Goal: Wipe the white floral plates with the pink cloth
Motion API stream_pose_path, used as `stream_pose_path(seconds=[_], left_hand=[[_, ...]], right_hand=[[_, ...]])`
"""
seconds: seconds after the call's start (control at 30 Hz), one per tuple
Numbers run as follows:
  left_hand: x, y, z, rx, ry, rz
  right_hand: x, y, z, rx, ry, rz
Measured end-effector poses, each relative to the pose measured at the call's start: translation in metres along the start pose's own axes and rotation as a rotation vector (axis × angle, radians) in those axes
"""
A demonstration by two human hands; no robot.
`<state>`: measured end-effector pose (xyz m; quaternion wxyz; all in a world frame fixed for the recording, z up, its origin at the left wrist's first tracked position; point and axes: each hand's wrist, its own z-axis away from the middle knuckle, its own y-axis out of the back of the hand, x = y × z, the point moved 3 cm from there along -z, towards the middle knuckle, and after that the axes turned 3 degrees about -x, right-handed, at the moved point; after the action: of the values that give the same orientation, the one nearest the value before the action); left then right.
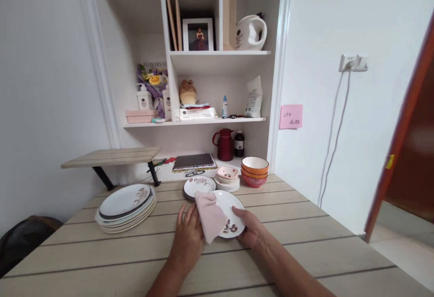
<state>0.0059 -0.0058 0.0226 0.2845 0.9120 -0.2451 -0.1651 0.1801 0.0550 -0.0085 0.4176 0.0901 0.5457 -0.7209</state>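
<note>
A white plate (233, 211) with a dark rim and brown flower pattern is tilted up above the table. My right hand (250, 228) grips its right edge, thumb on the face and fingers behind. A pink cloth (210, 219) lies over the plate's left side. My left hand (190, 231) is closed on the cloth at that edge, some of its fingers hidden behind it. Just beyond the held plate sits a short stack of similar plates (199, 186), and beside it small square dishes (227, 173) rest on small white plates (228, 186).
A stack of large plates (127, 202) stands on the left of the plank-topped table (142, 254). Stacked orange and red bowls (255, 171) are at the back right. Behind are a laptop (193, 161), glasses (195, 173) and a red jug (224, 144). A small raised shelf (111, 156) stands back left.
</note>
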Motion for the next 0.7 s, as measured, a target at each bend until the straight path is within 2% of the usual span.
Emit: stream_pose_path(seconds=[0.13,0.27,0.43,0.57,0.7], left_hand=[[0.005,0.003,0.003,-0.047,-0.071,0.055],[0.005,0.002,0.005,-0.113,0.003,0.116],[0.003,0.003,0.006,-0.089,0.083,0.178],[-0.008,0.003,0.009,-0.001,0.251,0.161],[-0.028,0.001,0.017,0.074,0.508,0.116]], right_hand=[[0.017,-0.004,0.002,0.061,-0.028,0.001],[0.033,-0.003,0.013,0.123,-0.034,-0.023],[0.040,0.007,0.032,0.174,0.023,-0.046],[0.042,0.011,0.041,0.150,0.076,-0.082],[0.042,0.011,0.045,0.147,0.074,-0.128]])
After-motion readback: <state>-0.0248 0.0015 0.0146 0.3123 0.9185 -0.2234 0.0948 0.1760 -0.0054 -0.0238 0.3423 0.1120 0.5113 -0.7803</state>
